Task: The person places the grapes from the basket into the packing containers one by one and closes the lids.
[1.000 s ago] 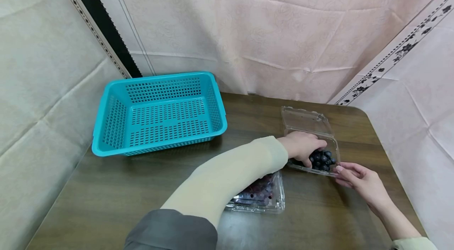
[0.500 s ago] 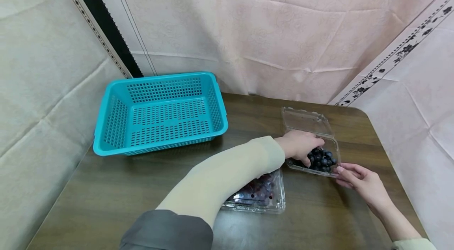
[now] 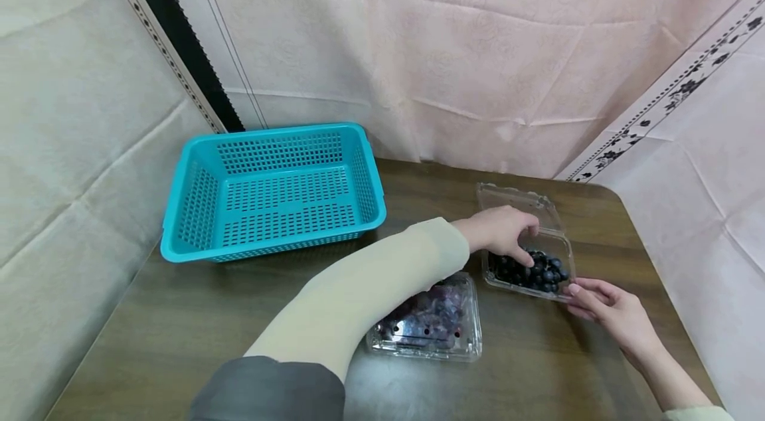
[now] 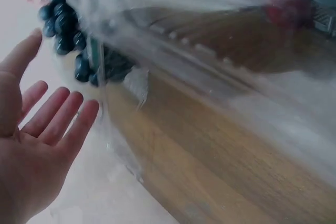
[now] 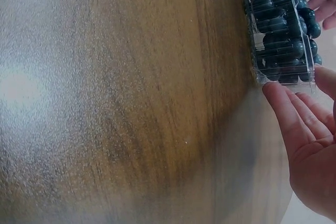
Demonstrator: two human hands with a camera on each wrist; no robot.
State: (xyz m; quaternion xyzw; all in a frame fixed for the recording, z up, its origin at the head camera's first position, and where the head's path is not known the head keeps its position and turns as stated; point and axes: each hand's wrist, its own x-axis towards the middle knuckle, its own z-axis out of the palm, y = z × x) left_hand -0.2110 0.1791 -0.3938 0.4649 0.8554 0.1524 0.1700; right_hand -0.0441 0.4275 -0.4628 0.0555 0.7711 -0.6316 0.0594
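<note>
A clear plastic clamshell box (image 3: 569, 248) stands at the right of the table with its lid (image 3: 508, 196) folded back. Dark blue-black grapes (image 3: 545, 271) fill its near part. Over them hovers my left hand (image 3: 503, 230), thumb and fingers spread apart with nothing between them; the left wrist view shows its fingers (image 4: 68, 121) extended beside the grapes (image 4: 64, 22). With thumb and fingertips my right hand (image 3: 612, 309) pinches the box's near right corner. In the right wrist view that hand (image 5: 310, 135) holds the corner from below and above, next to the grapes (image 5: 278, 40).
A second clear clamshell (image 3: 436, 318), closed over dark reddish-purple fruit, lies in front of the open one, partly under my left sleeve (image 3: 364, 295). A turquoise perforated basket (image 3: 271, 250) stands at the back left. Pale cloth (image 3: 454, 62) hangs behind the table.
My left hand has lifted and drawn slightly back left from the grapes, its fingers spreading. More of the grapes and the closed clamshell shows. My right hand stays at the corner.
</note>
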